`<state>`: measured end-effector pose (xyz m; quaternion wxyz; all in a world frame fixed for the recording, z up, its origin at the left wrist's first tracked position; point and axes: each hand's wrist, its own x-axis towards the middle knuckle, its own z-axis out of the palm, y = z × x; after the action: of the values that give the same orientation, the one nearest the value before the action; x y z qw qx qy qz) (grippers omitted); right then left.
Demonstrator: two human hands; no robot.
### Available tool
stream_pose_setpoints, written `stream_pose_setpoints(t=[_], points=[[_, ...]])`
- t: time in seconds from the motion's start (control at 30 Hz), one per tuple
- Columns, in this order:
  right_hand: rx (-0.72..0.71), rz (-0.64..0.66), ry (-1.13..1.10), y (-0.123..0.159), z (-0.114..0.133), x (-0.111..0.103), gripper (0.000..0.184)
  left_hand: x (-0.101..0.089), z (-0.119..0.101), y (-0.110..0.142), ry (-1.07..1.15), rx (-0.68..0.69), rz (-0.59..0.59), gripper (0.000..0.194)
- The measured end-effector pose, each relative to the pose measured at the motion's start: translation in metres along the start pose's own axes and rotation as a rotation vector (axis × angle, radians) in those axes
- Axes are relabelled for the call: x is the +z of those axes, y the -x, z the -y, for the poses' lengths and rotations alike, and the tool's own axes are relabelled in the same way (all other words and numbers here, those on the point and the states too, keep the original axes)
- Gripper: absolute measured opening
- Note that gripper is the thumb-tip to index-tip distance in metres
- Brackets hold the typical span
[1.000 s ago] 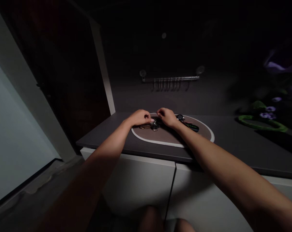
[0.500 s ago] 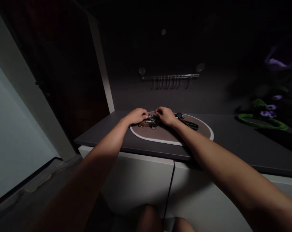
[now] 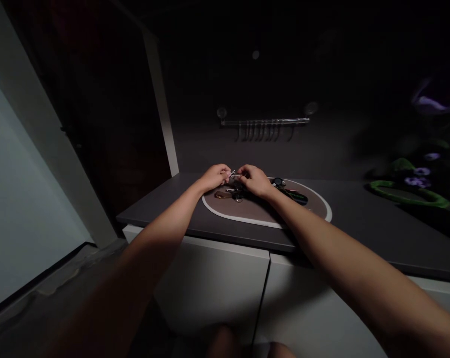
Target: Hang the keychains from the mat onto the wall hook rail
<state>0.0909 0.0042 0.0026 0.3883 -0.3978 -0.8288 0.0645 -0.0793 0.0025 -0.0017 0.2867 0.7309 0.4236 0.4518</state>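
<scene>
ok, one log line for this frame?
left hand: pinching small metal key ring | right hand: pinching same ring | keys: over oval brown white-rimmed tray | second key bunch: lying on tray

Left arm: I have it stretched forward and slightly rightward, bare forearm, wrist nearly level. Left hand [image 3: 216,176]: knuckles up, fingers curled in, thumb and forefinger tips pinched together and pointing toward the other hand.

Right arm: I have it reaching forward and leftward from the lower right, bare forearm, wrist bent a little downward. Right hand [image 3: 255,180]: back of the hand up, fingers folded under, fingertips pinched and aimed left.

Both hands: close together, fingertips almost meeting. Dim light hides whether the fingertips actually touch.
</scene>
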Motion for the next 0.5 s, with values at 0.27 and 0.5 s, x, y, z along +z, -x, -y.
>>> stream_pose_setpoints(t=[0.27, 0.5], points=[[-0.081, -0.022, 0.001, 0.002, 0.002, 0.002, 0.012, 0.001, -0.018, 0.005, 0.197, -0.033, 0.004, 0.011], [-0.139, -0.089, 0.024, 0.000, -0.001, -0.001, 0.011, 0.002, -0.018, 0.008, 0.187, -0.010, 0.005, 0.024]])
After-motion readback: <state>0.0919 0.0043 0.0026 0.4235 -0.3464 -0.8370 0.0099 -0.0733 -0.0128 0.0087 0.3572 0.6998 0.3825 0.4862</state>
